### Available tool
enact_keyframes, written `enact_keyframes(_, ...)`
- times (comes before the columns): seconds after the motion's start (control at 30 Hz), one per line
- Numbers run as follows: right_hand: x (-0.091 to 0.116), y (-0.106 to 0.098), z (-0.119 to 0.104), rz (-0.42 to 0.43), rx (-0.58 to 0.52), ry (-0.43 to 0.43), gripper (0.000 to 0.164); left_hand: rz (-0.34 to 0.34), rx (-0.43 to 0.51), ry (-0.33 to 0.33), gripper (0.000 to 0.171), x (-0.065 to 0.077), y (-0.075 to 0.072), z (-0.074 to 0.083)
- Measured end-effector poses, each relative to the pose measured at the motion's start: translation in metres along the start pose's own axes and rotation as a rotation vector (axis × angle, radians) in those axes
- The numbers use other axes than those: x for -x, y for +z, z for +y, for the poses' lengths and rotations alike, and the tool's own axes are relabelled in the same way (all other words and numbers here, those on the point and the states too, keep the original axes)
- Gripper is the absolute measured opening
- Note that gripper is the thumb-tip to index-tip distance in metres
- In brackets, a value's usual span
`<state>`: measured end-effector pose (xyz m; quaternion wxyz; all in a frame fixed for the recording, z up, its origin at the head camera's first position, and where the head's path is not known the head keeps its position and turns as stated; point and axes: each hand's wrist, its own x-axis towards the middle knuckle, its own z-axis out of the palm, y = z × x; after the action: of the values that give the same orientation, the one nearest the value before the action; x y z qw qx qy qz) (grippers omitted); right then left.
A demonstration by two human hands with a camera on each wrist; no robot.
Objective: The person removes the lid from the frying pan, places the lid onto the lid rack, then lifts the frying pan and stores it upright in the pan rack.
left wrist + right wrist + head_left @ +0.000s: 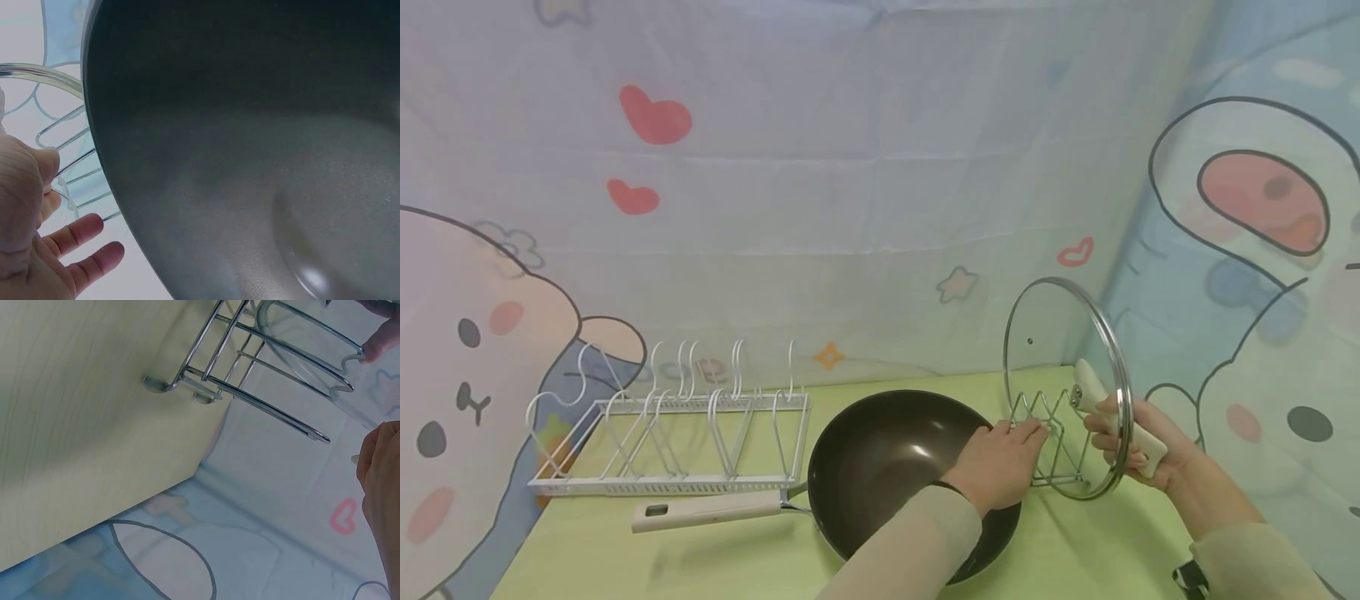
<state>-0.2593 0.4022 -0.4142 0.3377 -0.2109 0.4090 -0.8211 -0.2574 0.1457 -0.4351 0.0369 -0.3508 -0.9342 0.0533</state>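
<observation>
My right hand (1150,442) grips the long cream handle (1092,390) of a clear glass lid (1052,350) with a metal rim. The lid stands nearly upright, its lower part among the wires of a small silver rack (1060,467). Reaching across the pan, my left hand (1000,462) holds a wire of that rack between thumb and finger, while two other fingers (94,269) stick out straight. Beneath the left forearm sits a dark wok (880,467), its cream handle (715,510) pointing left. In the right wrist view, the rack (250,394) stands near the table's edge.
A white wire rack (662,483) with several curved dividers stands at the left, behind the wok's handle. The pale green table (587,550) ends at a printed cloth backdrop (820,208) at the back and right. A small black-and-white item (1191,577) shows beside the right sleeve.
</observation>
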Motion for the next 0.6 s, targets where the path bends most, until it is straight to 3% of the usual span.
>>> enact_keyframes(0.6,-0.0014,-0.0071,0.0059,-0.039,0.019,-0.016,0.028,-0.009,0.009,-0.008,0.053,0.0017,-0.0011,0.0011)
